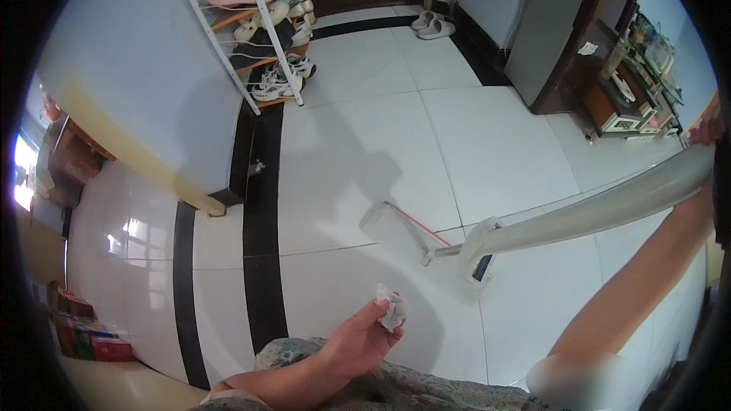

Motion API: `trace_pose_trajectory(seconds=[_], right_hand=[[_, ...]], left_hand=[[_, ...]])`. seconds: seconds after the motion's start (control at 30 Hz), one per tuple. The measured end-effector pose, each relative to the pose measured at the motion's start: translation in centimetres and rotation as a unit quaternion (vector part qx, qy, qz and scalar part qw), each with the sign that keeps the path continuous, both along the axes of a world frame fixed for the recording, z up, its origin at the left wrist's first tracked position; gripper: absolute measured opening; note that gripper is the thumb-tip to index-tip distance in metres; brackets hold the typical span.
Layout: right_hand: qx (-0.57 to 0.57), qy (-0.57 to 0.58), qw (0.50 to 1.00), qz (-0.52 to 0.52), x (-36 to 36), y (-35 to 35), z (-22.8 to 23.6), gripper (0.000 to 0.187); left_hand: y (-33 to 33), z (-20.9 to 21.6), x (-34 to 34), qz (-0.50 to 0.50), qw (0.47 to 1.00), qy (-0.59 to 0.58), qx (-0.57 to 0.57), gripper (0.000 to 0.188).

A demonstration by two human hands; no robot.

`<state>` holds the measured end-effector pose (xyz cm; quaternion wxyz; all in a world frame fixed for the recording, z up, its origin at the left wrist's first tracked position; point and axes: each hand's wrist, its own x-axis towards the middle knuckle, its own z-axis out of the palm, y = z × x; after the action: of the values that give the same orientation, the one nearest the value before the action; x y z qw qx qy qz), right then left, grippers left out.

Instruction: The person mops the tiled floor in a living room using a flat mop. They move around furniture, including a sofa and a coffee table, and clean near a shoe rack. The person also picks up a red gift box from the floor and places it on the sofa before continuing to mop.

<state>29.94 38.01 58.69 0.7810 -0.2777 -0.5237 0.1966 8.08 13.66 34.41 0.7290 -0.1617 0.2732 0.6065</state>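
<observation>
Two hands, well apart: your left hand (358, 342) pinches crumpled white tissue (391, 307); your right hand (707, 133) grips floor-cleaner handle (609, 209), its head (400, 234) on white tiles (358, 144).

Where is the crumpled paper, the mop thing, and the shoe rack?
crumpled tissue (391, 309), head view, middle of the white wad above the fingers.
floor cleaner (601, 211), head view, middle of its pale handle.
shoe rack (263, 7), head view, its white front post.
</observation>
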Motion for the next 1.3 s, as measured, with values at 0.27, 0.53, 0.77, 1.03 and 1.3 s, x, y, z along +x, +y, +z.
trace_pose_trajectory(seconds=[0.27,0.53,0.77,1.03,1.3], right_hand=[[-0.090,0.078,0.993,-0.001,-1.1,2.6,-2.9,0.016],[-0.268,0.056,0.960,-0.057,-1.9,-4.7,-5.7,0.017],[-0.313,0.183,0.932,-0.008,3.7,-5.0,6.4,0.019],[-0.281,0.149,0.935,-0.154,13.0,-10.5,18.3,0.013],[-0.187,0.133,0.964,-0.136,18.9,-15.5,33.6,0.018]], left_hand=[[-0.1,1.3,-0.7,0.029,0.996,0.038,-0.080,0.014],[-6.0,0.0,-0.7,0.084,0.987,0.073,-0.119,0.014],[-18.3,0.1,3.9,0.151,0.966,0.014,-0.208,0.012],[-13.2,20.1,0.5,0.107,0.984,0.056,-0.130,0.012],[-6.6,32.8,0.7,0.043,0.995,0.088,0.015,0.009]])
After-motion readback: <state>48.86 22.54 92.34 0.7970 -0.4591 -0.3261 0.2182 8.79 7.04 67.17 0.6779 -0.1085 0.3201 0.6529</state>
